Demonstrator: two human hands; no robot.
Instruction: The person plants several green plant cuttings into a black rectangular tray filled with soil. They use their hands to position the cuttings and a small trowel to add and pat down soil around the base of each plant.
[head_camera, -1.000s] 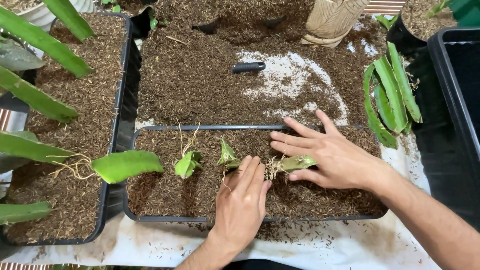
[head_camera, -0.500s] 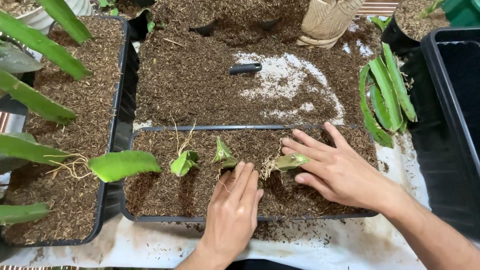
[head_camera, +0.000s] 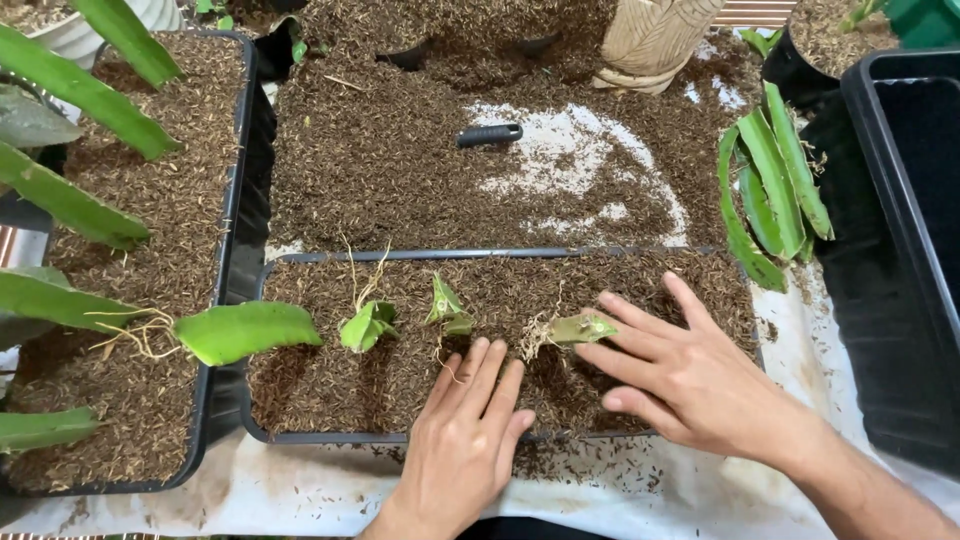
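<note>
Cutting: small green cutting with pale roots, lying on the brown substrate in the black tray, right of centre, just in front of my right fingertips.
Left hand: flat on the substrate at the tray's near edge, 4 fingers together and straight, pinching nothing.
Right hand: fingers spread and laid flat, the upper ones touching or nearly touching the cutting; nothing gripped.
Step in hand: I judge I am bedding this cutting, firming substrate round its roots with both palms.
Next move calls for: gentle, even pressure beside the roots, not on the leaf.
Axis: long axis runs roughly left to right, leaf tip pointing right, roots trailing left.
Neighbours: 2 more cuttings sit to the left in the same tray.
Nearby: black handle lies on the heap beyond.
</note>
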